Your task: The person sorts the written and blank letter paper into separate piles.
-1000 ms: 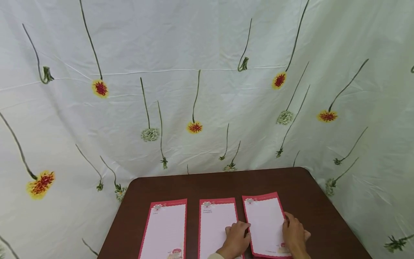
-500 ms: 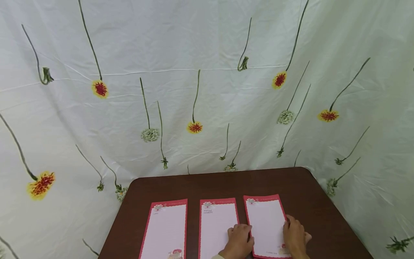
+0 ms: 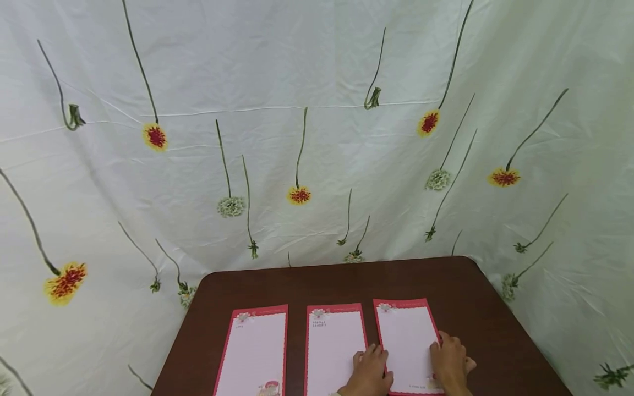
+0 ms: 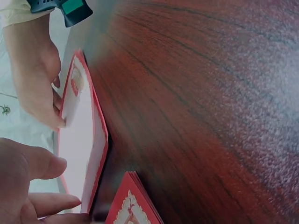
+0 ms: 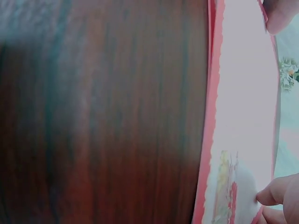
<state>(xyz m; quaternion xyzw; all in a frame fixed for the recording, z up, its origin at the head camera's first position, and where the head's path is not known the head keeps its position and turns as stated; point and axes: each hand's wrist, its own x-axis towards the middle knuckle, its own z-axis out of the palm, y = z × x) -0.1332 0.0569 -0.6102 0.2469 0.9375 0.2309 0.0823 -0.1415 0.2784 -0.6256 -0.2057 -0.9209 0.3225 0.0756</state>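
Observation:
Three red-bordered pieces of notepaper lie side by side. My left hand (image 3: 369,371) holds the left edge of the right-hand notepaper (image 3: 406,346), its wrist over the lower part of the middle notepaper (image 3: 334,341). On the opposite edge, my right hand (image 3: 449,360) pinches near the lower right corner, beside a small printed picture. A second red edge shows along that notepaper (image 5: 243,93) in the right wrist view, and it looks slightly bowed. The left wrist view shows its white face (image 4: 77,144) between both hands. The fingers' undersides are partly hidden.
The left notepaper (image 3: 252,346) and the middle one carry small writing near the top. Layered edges show on a red stack (image 4: 133,200) in the left wrist view. Behind the dark brown table (image 3: 337,280) hangs a white flowered curtain (image 3: 327,154).
My left hand has shifted slightly right and down along the notepaper's left edge. My right hand's fingers have moved a little inward. The right-hand notepaper has barely moved.

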